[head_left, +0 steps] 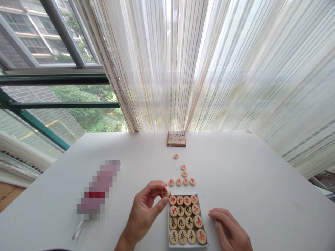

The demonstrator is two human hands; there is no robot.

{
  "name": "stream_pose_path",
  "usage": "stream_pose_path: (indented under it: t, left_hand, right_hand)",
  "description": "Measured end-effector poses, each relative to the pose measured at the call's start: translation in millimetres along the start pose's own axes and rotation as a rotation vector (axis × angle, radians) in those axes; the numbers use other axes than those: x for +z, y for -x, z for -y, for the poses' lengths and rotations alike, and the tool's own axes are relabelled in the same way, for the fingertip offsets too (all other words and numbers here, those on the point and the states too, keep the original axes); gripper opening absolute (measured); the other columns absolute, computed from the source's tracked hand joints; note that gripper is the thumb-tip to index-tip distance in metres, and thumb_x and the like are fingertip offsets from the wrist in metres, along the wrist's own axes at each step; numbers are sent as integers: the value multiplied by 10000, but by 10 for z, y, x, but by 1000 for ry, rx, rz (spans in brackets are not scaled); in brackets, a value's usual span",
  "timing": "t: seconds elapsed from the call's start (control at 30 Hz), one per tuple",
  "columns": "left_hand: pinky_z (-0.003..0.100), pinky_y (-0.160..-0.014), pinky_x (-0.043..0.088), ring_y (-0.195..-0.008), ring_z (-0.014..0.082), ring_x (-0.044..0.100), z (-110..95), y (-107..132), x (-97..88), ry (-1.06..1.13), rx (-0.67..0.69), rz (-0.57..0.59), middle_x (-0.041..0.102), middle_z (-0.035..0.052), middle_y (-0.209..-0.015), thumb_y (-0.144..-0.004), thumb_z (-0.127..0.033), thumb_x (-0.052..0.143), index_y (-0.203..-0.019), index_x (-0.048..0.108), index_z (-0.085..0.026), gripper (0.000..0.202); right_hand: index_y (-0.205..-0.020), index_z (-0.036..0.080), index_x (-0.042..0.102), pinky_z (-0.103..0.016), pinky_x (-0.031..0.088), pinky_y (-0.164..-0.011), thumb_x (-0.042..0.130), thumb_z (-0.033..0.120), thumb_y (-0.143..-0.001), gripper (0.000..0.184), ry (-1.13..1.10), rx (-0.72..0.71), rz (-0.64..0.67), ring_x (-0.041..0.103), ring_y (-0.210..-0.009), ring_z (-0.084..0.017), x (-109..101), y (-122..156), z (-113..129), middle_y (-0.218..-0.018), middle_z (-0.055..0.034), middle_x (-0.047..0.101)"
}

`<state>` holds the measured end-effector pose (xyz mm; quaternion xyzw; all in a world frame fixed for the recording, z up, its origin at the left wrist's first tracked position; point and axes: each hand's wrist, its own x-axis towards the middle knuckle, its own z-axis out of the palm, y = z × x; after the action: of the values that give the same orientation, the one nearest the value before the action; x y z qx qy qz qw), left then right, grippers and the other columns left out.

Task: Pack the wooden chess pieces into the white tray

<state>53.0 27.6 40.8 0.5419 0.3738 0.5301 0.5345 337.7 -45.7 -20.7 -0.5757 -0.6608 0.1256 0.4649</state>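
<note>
A shallow white box (169,223) near the table's front edge holds several round wooden chess pieces with red or black characters. My left hand (145,209) pinches one red-marked piece (165,192) between thumb and fingers, just above the box's far left corner. Resting flat on the table, my right hand (230,228) lies with its fingertips close to the box's right side. Several loose red-marked pieces (182,181) lie on the table beyond the box.
A small brown box lid (176,138) lies at the table's far edge by the striped curtain (209,62). A blurred pinkish object (98,188) lies on the left of the white table (261,181). The window (52,69) is behind at left.
</note>
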Motion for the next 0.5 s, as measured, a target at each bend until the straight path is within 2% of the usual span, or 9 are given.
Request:
stream_pose_path:
  t: [0.1, 0.33, 0.5]
  left_hand:
    - [252, -917, 573, -968, 164, 684, -5, 27, 4, -59, -42, 0, 706, 53, -1050, -850, -201, 782, -1130, 684, -208, 297]
    - [251, -868, 594, -910, 167, 710, -84, 85, 75, -209, -60, 45, 755, 47, -963, -854, -246, 778, -1050, 717, -194, 211]
    - [278, -883, 595, -931, 188, 727, -99, 90, 125, -261, -65, 56, 769, 48, -976, -873, -289, 758, -988, 717, -195, 153]
  right_hand:
    - [-930, 245, 739, -247, 624, -811, 567, 328, -973, 195, -3, 0, 1, 747, -902, -201, -2, -16, 38, -988, -60, 752]
    - [-950, 239, 725, -242, 622, -819, 552, 277, -976, 179, 11, -21, 21, 746, -915, -195, -21, -43, 73, -999, -58, 750]
    - [-952, 233, 715, -259, 625, -814, 534, 259, -981, 185, 32, -15, 28, 741, -919, -201, -28, -26, 96, -995, -63, 745]
